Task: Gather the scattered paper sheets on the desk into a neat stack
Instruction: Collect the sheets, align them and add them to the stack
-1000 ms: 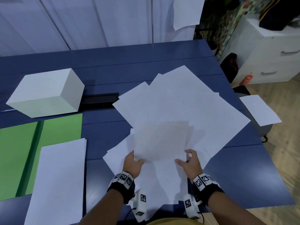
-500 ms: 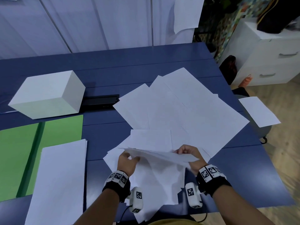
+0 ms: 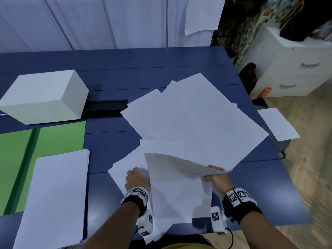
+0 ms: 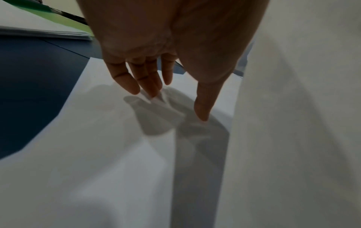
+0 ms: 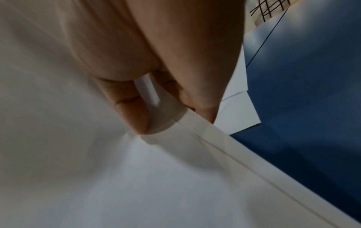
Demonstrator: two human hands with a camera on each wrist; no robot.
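White paper sheets (image 3: pixel 195 119) lie fanned and overlapping across the right half of the blue desk (image 3: pixel 111 72). My right hand (image 3: pixel 214 178) pinches the right edge of a lifted, curling sheet (image 3: pixel 176 178), thumb and fingers closed on it in the right wrist view (image 5: pixel 154 114). Left of that sheet, my left hand (image 3: pixel 135 178) hovers over the flat sheets with straight, spread fingers (image 4: pixel 136 80) and holds nothing. A neat stack of paper (image 3: pixel 55 196) lies at the front left.
A white box (image 3: pixel 43 96) and a black strip (image 3: pixel 106 106) sit at the back left. A green folder (image 3: pixel 39 150) lies under the stack. One sheet (image 3: pixel 277 124) hangs beyond the desk's right edge. White drawers (image 3: pixel 294 65) stand to the right.
Both hands held the lifted sheet before. Now my left hand has let go and opened beside it, and my right hand alone keeps the sheet raised, its free side swung down toward me.
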